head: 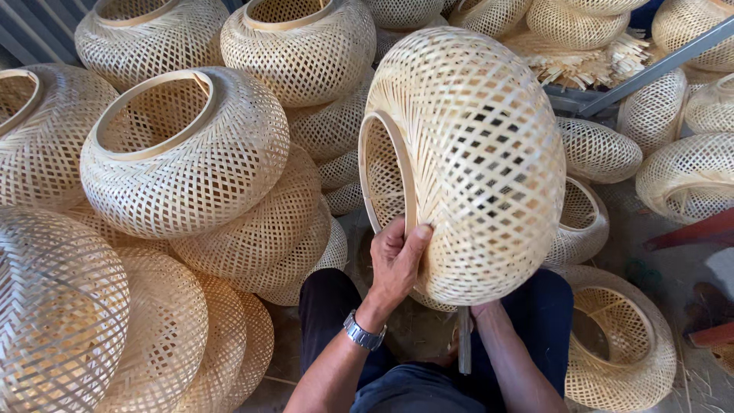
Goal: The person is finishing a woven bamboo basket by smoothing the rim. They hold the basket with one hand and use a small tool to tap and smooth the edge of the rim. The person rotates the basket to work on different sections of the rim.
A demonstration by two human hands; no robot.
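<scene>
Head view looks down on a seated person holding up a woven bamboo shade (466,164), round and pale, turned on its side at the centre of the frame so that its ringed opening faces nine o'clock. The left hand (397,264) grips that wooden ring at the shade's seven o'clock, thumb laid outside on the weave and the fingers (390,237) curled inside the rim; a metal watch (362,333) sits on the wrist. The right hand (483,308) is under the shade at its six o'clock, mostly hidden by the bulge, so I cannot tell whether it is clenched or released; it seems to prop the shade from below. A thin stick (464,340) hangs just beside that wrist, over the dark trousers (336,306).

As a judgement, the held shade looks fully woven and already fitted with its ring, so what is left appears to be checking or small finishing. From seven to eleven o'clock a heap of like shades (183,153) lies stacked, touching one another; more lie at one to five o'clock, along with a bundle of loose bamboo strips (581,57) at one o'clock.
</scene>
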